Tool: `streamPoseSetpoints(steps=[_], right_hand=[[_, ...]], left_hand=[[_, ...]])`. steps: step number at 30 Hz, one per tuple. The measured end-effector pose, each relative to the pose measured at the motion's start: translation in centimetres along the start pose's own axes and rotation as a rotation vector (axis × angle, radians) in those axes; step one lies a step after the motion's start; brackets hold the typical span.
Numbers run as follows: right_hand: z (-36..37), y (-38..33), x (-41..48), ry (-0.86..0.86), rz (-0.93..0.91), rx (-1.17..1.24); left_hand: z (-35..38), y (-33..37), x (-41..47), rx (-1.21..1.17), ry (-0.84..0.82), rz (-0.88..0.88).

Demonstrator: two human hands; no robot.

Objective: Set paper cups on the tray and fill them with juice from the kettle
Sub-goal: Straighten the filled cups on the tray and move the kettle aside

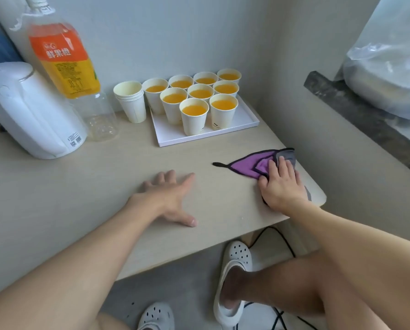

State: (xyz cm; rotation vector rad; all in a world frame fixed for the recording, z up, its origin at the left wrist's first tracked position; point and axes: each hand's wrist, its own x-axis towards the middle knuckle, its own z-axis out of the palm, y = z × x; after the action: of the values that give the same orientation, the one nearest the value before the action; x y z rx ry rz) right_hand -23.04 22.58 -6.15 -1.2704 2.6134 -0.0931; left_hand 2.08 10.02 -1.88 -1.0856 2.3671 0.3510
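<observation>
Several paper cups (194, 115) full of orange juice stand on the white tray (244, 126) at the back of the table. A stack of empty cups (130, 101) stands just left of the tray. The white kettle (30, 113) sits at the far left. My left hand (169, 198) lies flat on the tabletop, fingers spread, holding nothing. My right hand (281, 184) presses flat on a purple and grey cloth (251, 166) near the table's right edge.
An empty juice bottle (65, 65) with an orange label stands between the kettle and the cup stack. A wall bounds the table (80, 186) on the right, with a dark ledge (356, 110) and a plastic-wrapped bowl beyond. Below are my legs, white clogs and a black cable.
</observation>
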Motion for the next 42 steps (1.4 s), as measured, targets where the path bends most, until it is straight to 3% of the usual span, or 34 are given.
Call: streamPoseSetpoints(steps=[3,7,10,15,19,22,27,29,32,38,42], right_hand=[[0.6,0.4,-0.8,0.062,0.133,0.032],[1.6,-2.8,-2.8,0.089,0.126,0.034],[2.6,-7.4,-4.9,0.047,0.009,0.016],[5.1,-17.7,-11.1,-0.04,-0.35,0.023],[5.4,-17.8,-11.7,-0.071,-0.58,-0.055],[4.5,-14.5,-9.1,-0.041,-0.462,-0.031],[2.5,-8.3,-5.9,0.028,-0.04,0.01],[2.4,-8.1,-4.8,0.055,0.117,0.027],[2.7,-10.7,-3.4,0.056,0.229,0.045],[5.3,-22.8,-3.7,0.039,-0.089,-0.008],[7.4,-31.6,-7.5,-0.01,-0.467,-0.026]], left_hand=[[0.1,0.1,-0.1,0.009,0.011,-0.008],[0.6,-0.4,-0.6,-0.147,0.057,-0.015],[0.4,-1.5,-1.4,-0.361,0.17,-0.062],[2.0,-4.9,-4.5,-0.198,0.072,-0.243],[2.7,-7.2,-6.1,-0.23,0.023,-0.283],[3.4,-8.3,-6.9,-0.252,0.011,-0.304],[3.8,-11.4,-7.4,-0.309,-0.03,-0.268],[4.0,-13.3,-7.8,-0.343,-0.024,-0.229],[4.6,-15.3,-8.4,-0.342,0.002,-0.372],[4.5,-16.2,-8.5,-0.317,0.015,-0.367],[4.1,-18.8,-8.5,-0.708,0.259,-0.46]])
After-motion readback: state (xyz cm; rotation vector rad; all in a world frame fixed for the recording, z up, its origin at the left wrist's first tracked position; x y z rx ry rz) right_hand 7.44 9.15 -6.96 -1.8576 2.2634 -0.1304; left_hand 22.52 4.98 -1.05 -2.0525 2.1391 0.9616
